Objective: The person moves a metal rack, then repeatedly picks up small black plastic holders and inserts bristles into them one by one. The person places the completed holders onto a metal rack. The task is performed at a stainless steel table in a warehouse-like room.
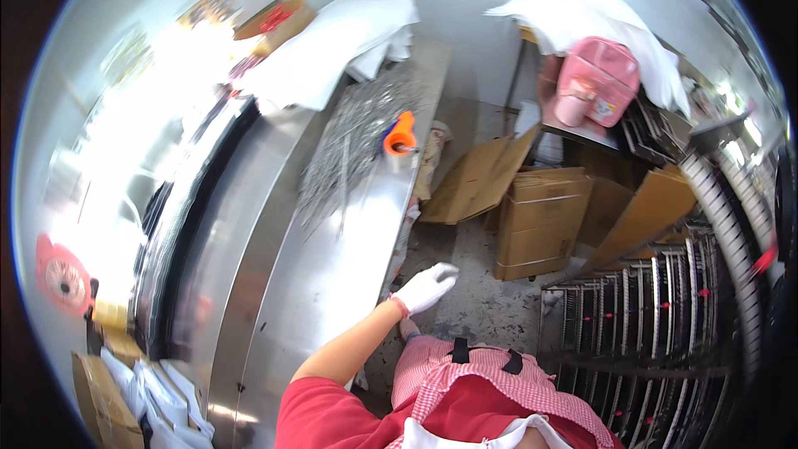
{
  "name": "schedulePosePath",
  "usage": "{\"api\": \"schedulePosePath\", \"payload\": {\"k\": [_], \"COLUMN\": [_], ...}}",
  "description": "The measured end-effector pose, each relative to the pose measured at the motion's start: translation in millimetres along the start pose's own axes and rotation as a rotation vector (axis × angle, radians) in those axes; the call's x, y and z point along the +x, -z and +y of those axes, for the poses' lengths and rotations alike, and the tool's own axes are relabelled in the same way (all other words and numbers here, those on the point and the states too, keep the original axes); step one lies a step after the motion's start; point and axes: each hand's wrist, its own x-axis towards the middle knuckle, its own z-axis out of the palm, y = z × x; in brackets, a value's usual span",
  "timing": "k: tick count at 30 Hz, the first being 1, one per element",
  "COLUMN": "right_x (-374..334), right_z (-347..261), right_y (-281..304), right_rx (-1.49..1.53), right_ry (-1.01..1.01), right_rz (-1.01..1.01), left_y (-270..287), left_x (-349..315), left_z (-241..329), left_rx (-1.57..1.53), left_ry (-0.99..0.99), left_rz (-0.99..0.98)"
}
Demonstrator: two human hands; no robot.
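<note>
My left hand (426,287) wears a white glove and hangs over the floor, just right of the metal table's edge. Its fingers are curled in, and nothing shows in them. My right hand is out of view. On the steel table (324,270) lies a spread pile of thin grey metal strips (357,133). An orange tape dispenser (401,135) sits at the right side of that pile, apart from my hand.
Flattened cardboard boxes (540,220) lean ahead on the right. A black rack (640,316) with metal rods stands at my right. A pink backpack (600,75) and pink bottle (573,104) sit at the back right. White sheets (332,41) cover the table's far left.
</note>
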Motion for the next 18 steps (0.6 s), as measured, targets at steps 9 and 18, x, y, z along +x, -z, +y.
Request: {"api": "schedulePosePath", "payload": {"k": [9, 18], "right_x": [94.4, 93.5], "right_z": [-133.4, -354.6], "right_y": [-270.2, -389.3], "right_rx": [-0.174, -0.294], "right_ry": [0.437, 2.007], "right_rz": [-0.965, -0.124], "left_y": [185.4, 228.3], "left_x": [-85.1, -82.7], "left_z": [116.4, 103.3], "left_rx": [-0.231, 0.392], "left_ry": [-0.24, -0.259], "left_rz": [0.288, 1.263]}}
